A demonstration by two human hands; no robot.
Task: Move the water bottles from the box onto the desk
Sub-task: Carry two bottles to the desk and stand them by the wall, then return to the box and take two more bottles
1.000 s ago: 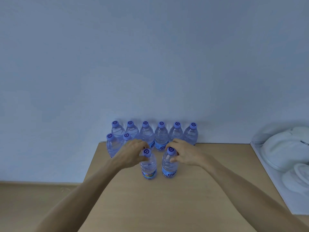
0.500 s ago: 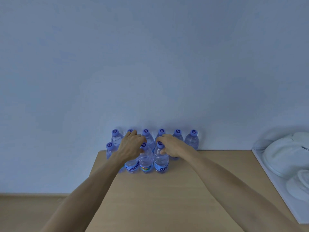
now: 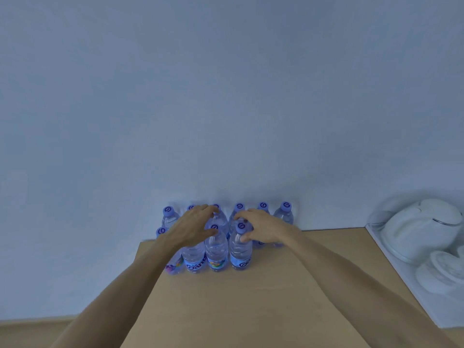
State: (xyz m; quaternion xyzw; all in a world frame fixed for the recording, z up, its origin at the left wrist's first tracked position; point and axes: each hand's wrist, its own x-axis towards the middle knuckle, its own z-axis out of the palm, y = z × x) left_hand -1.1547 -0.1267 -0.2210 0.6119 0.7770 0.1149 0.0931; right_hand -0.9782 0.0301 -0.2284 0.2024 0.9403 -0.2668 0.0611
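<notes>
Purple-capped and clear-walled, the two front bottles stand upright, each with a hand at its neck. The left hand (image 3: 194, 231) lies over the caps with its fingers spread and nearly straight; its thumb touches the cap of the left-centre bottle (image 3: 216, 249), and I cannot tell whether any finger closes round the neck. The right hand (image 3: 263, 228) has its fingers loosely arched above the right-centre bottle (image 3: 240, 249), thumb tip against the shoulder just below the cap; the hold looks slack, closer to letting go than to a pinch, though that is a judgement.

Both bottles rest on the tan desk (image 3: 251, 310), long axes vertical, in a front row beside two further bottles (image 3: 193, 257) to their left that the left forearm partly hides. Directly behind them a back row of bottles (image 3: 285, 214) stands against the pale wall (image 3: 226, 96). A white appliance (image 3: 421, 232) sits on a white surface at the right, well apart.

The box is not in view. The deciding relation: each bottle sits directly under its own hand, so either hand should lift straight up to clear the caps without tipping the neighbours just beside.
</notes>
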